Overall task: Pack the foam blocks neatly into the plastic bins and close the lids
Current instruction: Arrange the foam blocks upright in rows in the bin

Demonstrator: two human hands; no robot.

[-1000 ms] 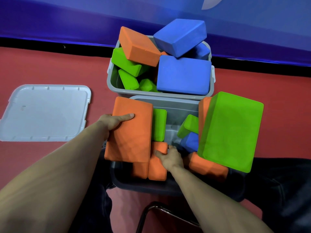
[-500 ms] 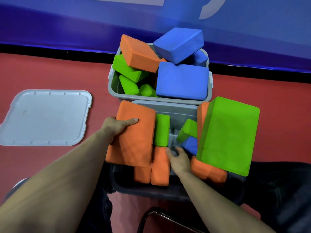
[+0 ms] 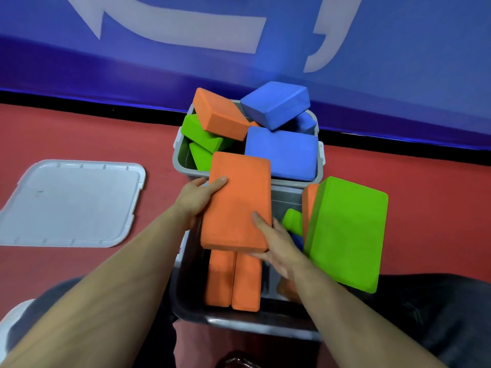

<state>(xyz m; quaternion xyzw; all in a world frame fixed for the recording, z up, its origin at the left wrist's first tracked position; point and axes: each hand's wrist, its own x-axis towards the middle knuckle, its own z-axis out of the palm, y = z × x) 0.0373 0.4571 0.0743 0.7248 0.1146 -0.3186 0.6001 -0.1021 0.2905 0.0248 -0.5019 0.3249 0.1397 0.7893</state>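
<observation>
A large orange foam block (image 3: 236, 200) is held flat above the near grey bin (image 3: 239, 321). My left hand (image 3: 196, 199) grips its left edge with the thumb on top. My right hand (image 3: 276, 240) grips its near right corner. Two orange blocks (image 3: 232, 278) stand side by side on edge inside the near bin. A big green block (image 3: 348, 232) leans over the bin's right side, with an orange block (image 3: 309, 203) and a small green one (image 3: 292, 221) beside it. The far grey bin (image 3: 180, 160) is heaped with orange, green and blue blocks (image 3: 281, 155).
A grey lid (image 3: 71, 203) lies flat on the red floor to the left. A blue wall panel runs behind the far bin. My dark-trousered legs flank the near bin. A dark chair frame shows at the bottom edge.
The large orange block has moved right and up, over the bin's middle. My right hand left the bin's inside and took hold of the block's near right corner.
</observation>
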